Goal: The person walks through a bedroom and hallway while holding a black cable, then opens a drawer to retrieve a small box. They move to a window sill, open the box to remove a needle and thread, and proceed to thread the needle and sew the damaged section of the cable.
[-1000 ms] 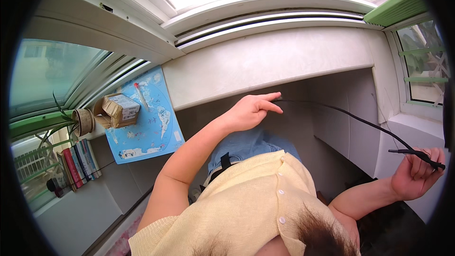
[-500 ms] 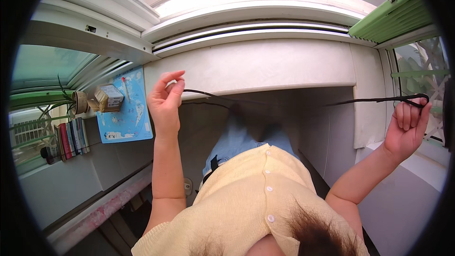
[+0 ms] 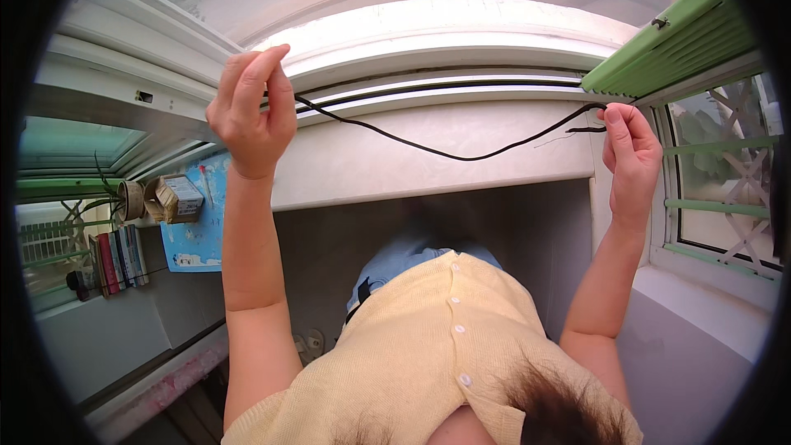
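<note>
A thin black cord [image 3: 470,158] hangs in a shallow sag between my two hands, in front of the window track. Raised at the left by the window frame, my left hand [image 3: 254,111] pinches one end part between thumb and fingers. At the right, my right hand [image 3: 631,152] grips the other end part, with the thumb pressed on the fingers. A short frayed tail of the cord sticks out to the left of the right hand. What lies inside each grip is hidden by the fingers.
Below the cord runs a white windowsill [image 3: 428,169]. A green shutter panel [image 3: 676,41] stands at the upper right. To the left are a blue board [image 3: 191,245], a small cardboard box [image 3: 177,198], a plant pot [image 3: 130,200] and a row of books [image 3: 119,259].
Both hands have risen toward the window, and the right hand has come inward to the left. The cord, blurred and held lower before, now sags clearly in front of the sill.
</note>
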Demonstrator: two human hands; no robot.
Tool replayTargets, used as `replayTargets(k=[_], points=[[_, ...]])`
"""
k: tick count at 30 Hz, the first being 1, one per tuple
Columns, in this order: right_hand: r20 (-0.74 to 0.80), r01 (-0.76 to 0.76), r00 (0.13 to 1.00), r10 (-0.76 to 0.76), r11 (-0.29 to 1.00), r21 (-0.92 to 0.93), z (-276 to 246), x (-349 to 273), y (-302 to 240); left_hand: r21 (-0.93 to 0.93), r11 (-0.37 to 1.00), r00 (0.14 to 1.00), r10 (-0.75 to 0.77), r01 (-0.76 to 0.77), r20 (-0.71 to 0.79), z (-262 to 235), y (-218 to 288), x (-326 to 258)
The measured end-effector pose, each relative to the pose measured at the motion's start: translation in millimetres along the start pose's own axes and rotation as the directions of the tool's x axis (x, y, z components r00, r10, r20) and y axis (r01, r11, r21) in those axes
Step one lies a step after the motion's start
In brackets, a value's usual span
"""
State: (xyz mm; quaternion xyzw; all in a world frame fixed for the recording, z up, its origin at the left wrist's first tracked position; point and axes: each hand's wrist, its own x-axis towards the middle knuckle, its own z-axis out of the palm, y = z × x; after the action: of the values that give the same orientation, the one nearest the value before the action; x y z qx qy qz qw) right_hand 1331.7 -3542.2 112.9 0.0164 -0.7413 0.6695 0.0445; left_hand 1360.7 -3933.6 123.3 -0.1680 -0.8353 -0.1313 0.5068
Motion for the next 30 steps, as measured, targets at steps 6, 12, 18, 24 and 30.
replayTargets(k=[6, 12, 18, 24, 30], points=[[0.091, -0.014, 0.995, 0.041, 0.960, -0.279, 19, 2, -22, -0.418, 0.829, 0.920, -0.268, 0.371, 0.285, 74, 56, -59], [0.178, -0.102, 0.970, 0.164, 0.945, -0.311, 36, 11, -24, -0.535, -0.044, 0.533, -0.042, 0.844, 0.845, 132, 125, -25], [0.208, -0.274, 0.913, 0.351, 0.906, -0.324, 19, 32, 1, -0.197, -0.251, 0.227, 0.097, 0.948, 0.969, 133, 106, -37], [0.457, -0.159, 0.830, 0.320, 0.921, -0.356, 33, 51, 18, -0.247, -0.277, 0.251, -0.023, 0.928, 0.968, 135, 115, -29], [0.592, -0.084, 0.750, 0.297, 0.929, -0.361, 46, 77, 42, 0.015, -0.561, 0.004, 0.033, 0.828, 0.999, 128, 115, -34]])
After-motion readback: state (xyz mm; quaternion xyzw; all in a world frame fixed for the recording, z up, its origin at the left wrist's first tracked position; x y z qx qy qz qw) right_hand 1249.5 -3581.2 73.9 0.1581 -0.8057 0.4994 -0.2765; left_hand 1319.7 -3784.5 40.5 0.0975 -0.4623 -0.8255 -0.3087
